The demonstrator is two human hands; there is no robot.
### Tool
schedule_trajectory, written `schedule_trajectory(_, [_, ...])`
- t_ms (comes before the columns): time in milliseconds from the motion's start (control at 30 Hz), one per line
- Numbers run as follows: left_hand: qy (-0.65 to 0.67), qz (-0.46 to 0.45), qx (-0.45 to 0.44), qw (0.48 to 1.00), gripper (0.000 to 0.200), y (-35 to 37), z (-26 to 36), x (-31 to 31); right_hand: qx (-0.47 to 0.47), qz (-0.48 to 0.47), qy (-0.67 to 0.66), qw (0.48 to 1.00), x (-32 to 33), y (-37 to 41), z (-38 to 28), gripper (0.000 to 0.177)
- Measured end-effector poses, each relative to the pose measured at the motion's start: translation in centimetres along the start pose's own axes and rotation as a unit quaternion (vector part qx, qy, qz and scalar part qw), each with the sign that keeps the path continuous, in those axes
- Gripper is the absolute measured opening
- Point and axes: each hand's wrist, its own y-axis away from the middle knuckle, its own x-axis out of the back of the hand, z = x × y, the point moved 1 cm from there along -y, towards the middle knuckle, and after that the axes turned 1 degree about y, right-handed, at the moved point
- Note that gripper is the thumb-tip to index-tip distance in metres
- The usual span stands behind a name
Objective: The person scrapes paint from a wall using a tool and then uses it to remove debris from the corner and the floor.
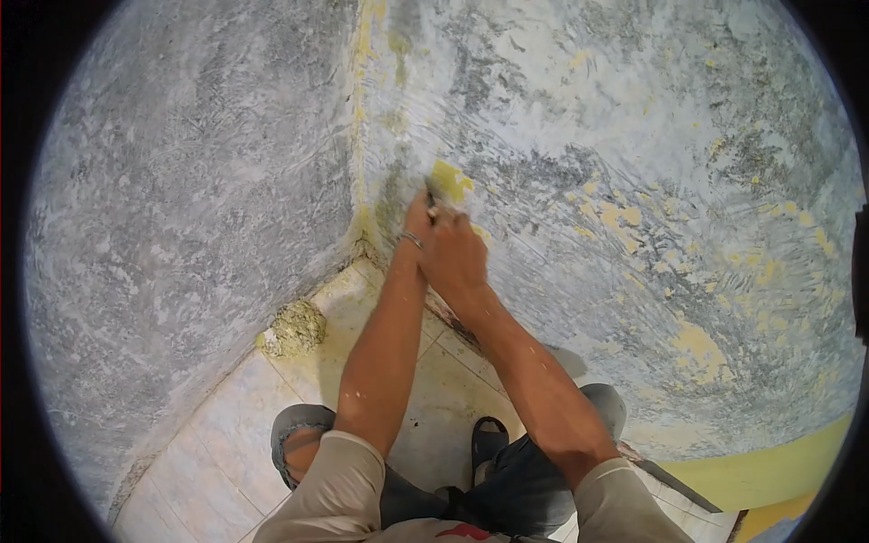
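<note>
Both my hands are together against the right-hand wall (579, 118), close to the corner. My right hand (455, 256) is closed around a small scraper (432, 192), mostly hidden by the fingers. Only a dark edge and a pale bit of it show. Beside it, my left hand (417, 217), with a band at the wrist, is closed on the same tool; its fingers are partly hidden. Just above the hands is a patch of yellow paint (449, 179). The wall around it is mottled grey and white with yellow flecks.
A rough grey wall (199, 163) meets the other at a yellowish corner seam (358, 118). A heap of scrapings (296, 328) lies on the tiled floor (217, 452) by the left wall. My knees and a dark sandal (489, 438) are below. A yellow-green band (760, 471) curves at lower right.
</note>
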Motion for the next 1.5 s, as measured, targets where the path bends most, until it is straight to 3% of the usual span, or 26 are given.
schedule_trajectory(100, [-0.045,-0.067,0.043,0.996,0.041,1.2,-5.0,0.6,-0.007,0.064,-0.024,0.998,1.1,4.4,2.2,0.030])
schedule_trajectory(167, [-0.136,-0.017,-0.121,0.983,0.046,3.9,-7.8,-1.8,-0.025,0.101,-0.033,0.994,2.8,6.6,3.0,0.026])
schedule_trajectory(200, [-0.132,-0.016,-0.121,0.984,0.046,3.9,-6.9,-1.4,-0.023,0.098,-0.031,0.994,2.8,6.1,2.5,0.026])
schedule_trajectory(267, [-0.041,-0.127,0.042,0.990,0.044,3.9,-5.6,-0.4,-0.044,0.096,-0.025,0.994,2.4,5.2,1.6,0.024])
schedule_trajectory(367, [0.044,-0.067,0.101,0.992,0.043,4.0,-5.4,-0.9,-0.052,0.091,-0.054,0.993,2.5,5.2,1.5,0.024])
schedule_trajectory(400, [-0.021,-0.031,-0.007,0.999,0.044,3.5,-6.8,-1.3,-0.050,0.092,-0.056,0.993,2.5,5.5,1.7,0.024])
schedule_trajectory(500, [-0.117,0.013,-0.123,0.985,0.045,4.8,-5.6,-3.0,0.016,0.140,-0.060,0.988,2.2,4.8,2.3,0.025])
schedule_trajectory(533, [-0.018,-0.066,0.025,0.997,0.043,2.1,-4.6,-0.2,-0.021,0.108,-0.055,0.992,1.6,3.5,1.5,0.026])
schedule_trajectory(633, [0.020,-0.002,0.036,0.999,0.047,4.0,-3.8,-1.3,-0.052,0.078,-0.057,0.994,1.6,4.2,1.4,0.026])
schedule_trajectory(667, [0.019,-0.004,0.031,0.999,0.047,4.3,-4.0,-2.0,-0.036,0.089,-0.061,0.993,1.9,4.2,1.4,0.025])
schedule_trajectory(733, [-0.134,0.036,-0.148,0.979,0.053,4.5,-5.3,-3.6,-0.013,0.121,-0.071,0.990,2.0,3.8,1.5,0.025])
schedule_trajectory(767, [-0.133,0.039,-0.148,0.979,0.053,4.2,-4.3,-3.5,0.003,0.144,-0.080,0.986,1.9,3.9,1.6,0.025])
schedule_trajectory(867, [0.086,-0.123,0.141,0.979,0.045,3.4,-1.4,-0.8,-0.074,0.065,-0.027,0.995,1.0,2.0,0.1,0.025])
schedule_trajectory(900, [0.085,-0.124,0.137,0.979,0.045,3.1,-2.6,-0.9,-0.070,0.066,-0.029,0.995,1.5,2.7,0.3,0.025])
schedule_trajectory(967, [-0.145,0.031,-0.163,0.975,0.046,4.6,-5.6,-3.7,0.007,0.156,-0.087,0.984,3.0,4.7,1.2,0.024])
schedule_trajectory(1000, [-0.239,0.006,-0.219,0.946,0.047,-2.7,-7.6,1.3,0.015,0.159,-0.088,0.983,2.8,3.8,0.8,0.024])
schedule_trajectory(1033, [-0.237,0.009,-0.220,0.946,0.047,-1.1,-5.8,0.2,0.002,0.138,-0.082,0.987,2.5,3.3,0.5,0.024])
schedule_trajectory(1100, [0.000,-0.012,0.091,0.996,0.043,4.9,-2.7,-2.5,-0.037,0.104,-0.064,0.992,2.6,4.5,0.7,0.025])
schedule_trajectory(1167, [0.048,-0.036,0.120,0.991,0.042,3.4,-3.6,-1.9,-0.080,0.078,-0.050,0.992,3.3,3.6,0.2,0.023])
schedule_trajectory(1233, [-0.191,-0.013,-0.197,0.962,0.054,4.2,-5.1,-3.6,-0.021,0.132,-0.070,0.989,3.3,3.8,0.7,0.021])
schedule_trajectory(1267, [-0.106,-0.008,-0.115,0.988,0.053,4.1,-4.7,-3.9,0.036,0.181,-0.089,0.979,3.2,3.7,1.0,0.019])
schedule_trajectory(1300, [-0.107,-0.007,-0.114,0.988,0.053,3.9,-3.6,-3.6,0.034,0.180,-0.089,0.979,2.1,2.8,1.2,0.019])
schedule_trajectory(1367, [0.020,0.002,0.063,0.998,0.043,5.8,-0.5,-4.2,-0.048,0.095,-0.057,0.993,0.9,0.8,0.1,0.017])
schedule_trajectory(1400, [0.040,0.010,0.072,0.997,0.040,4.5,-0.6,-3.2,-0.036,0.104,-0.038,0.993,1.1,1.1,-0.2,0.016])
schedule_trajectory(1433, [0.038,0.009,0.067,0.997,0.040,4.3,-1.5,-3.2,-0.032,0.106,-0.041,0.993,1.5,2.0,0.1,0.016])
schedule_trajectory(1500, [-0.196,0.032,-0.163,0.966,0.052,4.4,-4.6,-3.9,0.011,0.163,-0.085,0.983,2.4,4.0,1.5,0.015])
